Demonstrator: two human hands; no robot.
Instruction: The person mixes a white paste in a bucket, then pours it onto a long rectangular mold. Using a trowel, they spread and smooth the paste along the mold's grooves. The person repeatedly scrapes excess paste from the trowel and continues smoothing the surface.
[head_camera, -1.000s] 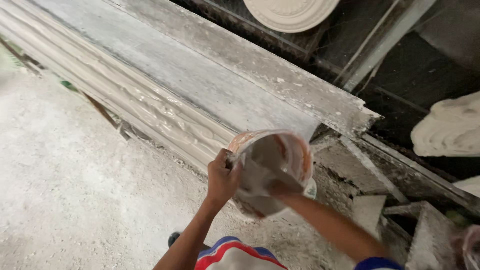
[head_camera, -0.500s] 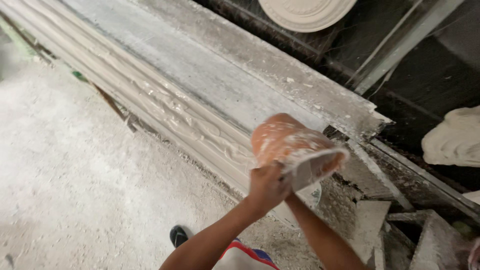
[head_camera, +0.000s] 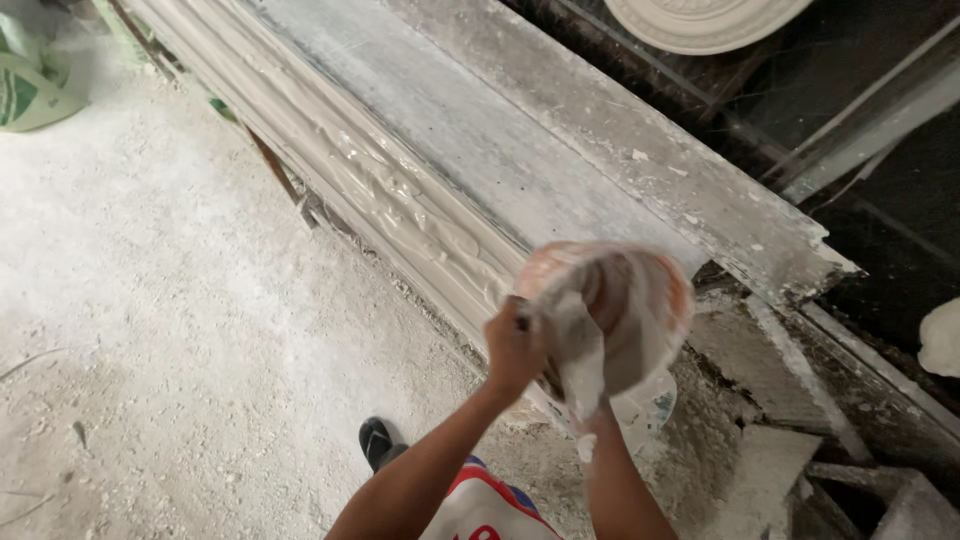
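Head view: left hand (head_camera: 512, 350) grips orange bowl (head_camera: 610, 310), mouth tilted toward camera.

plaster workshop: long white moulding (head_camera: 400, 200) on a dusty bench (head_camera: 640, 170), round ceiling medallion (head_camera: 700, 18), powder-covered floor (head_camera: 170, 330).

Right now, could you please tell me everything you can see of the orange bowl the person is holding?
The bowl is round, orange, probably plastic, and smeared with white-grey plaster inside and out. It is tipped on its side, its mouth facing the camera, above the end of the long plaster-coated mould. The left hand grips its rim; the right hand, coated in wet plaster, reaches inside.
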